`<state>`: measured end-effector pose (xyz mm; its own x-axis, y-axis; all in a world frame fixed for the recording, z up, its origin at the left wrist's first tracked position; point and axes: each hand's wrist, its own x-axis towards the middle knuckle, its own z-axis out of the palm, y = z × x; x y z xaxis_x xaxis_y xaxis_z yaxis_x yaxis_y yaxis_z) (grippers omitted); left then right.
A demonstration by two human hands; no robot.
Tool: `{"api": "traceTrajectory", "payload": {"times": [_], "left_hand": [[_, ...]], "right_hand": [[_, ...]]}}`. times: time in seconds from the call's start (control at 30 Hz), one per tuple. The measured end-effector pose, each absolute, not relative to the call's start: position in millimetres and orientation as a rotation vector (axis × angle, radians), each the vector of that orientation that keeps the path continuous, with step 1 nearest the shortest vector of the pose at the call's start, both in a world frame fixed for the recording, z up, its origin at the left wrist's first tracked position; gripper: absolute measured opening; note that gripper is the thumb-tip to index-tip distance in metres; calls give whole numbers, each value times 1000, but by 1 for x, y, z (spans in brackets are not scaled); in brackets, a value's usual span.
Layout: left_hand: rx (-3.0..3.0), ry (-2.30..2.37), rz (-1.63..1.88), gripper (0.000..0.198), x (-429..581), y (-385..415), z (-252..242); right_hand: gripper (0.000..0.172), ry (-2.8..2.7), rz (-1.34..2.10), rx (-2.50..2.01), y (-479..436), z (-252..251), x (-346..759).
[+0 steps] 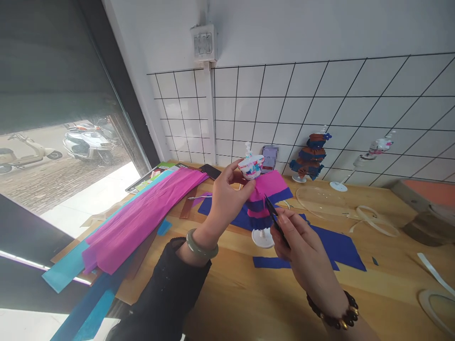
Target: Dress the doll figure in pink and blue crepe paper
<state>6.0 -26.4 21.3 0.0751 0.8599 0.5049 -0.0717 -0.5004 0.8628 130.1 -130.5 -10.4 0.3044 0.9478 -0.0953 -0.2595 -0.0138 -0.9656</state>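
Observation:
My left hand (230,189) grips a small dress form (251,166) at its white body, which has pink and blue markings. Pink and dark blue crepe paper (259,208) hangs in gathered tiers below, over a round white base (263,238). One pink and blue strip (275,187) sticks out to the right from under my left thumb. My right hand (296,237) pinches slim black tweezers (273,213), their tips at the paper skirt. Dark blue paper (341,244) lies on the table behind and beneath the right hand.
Pink paper sheets (145,218) lie at the left over blue ones. Against the tiled wall stand a phone (270,157), a brown and blue dressed form (313,156) and a bare form (380,147). Clear plastic (320,202) and a pale ribbon loop (377,220) lie on the right.

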Motion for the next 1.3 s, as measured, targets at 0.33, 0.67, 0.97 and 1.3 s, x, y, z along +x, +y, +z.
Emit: {"api": "traceTrajectory", "payload": {"times": [0.33,0.67,0.97,1.3], "left_hand": [[1606,842,1566,47,3,-26,23],[1578,841,1599,38,1,-26,24],[1580,851,1577,39,2,-26,24],[1491,835,1611,36,-4,-17,22]], "right_hand": [[47,-800,1094,-1190,-131,-4,126],[47,-801,1136,-1171,-131,-5,125],[47,-794,1154,-1170,-126,-5,124],[48,-908,1024,-1326,-137,-11,137]]}}
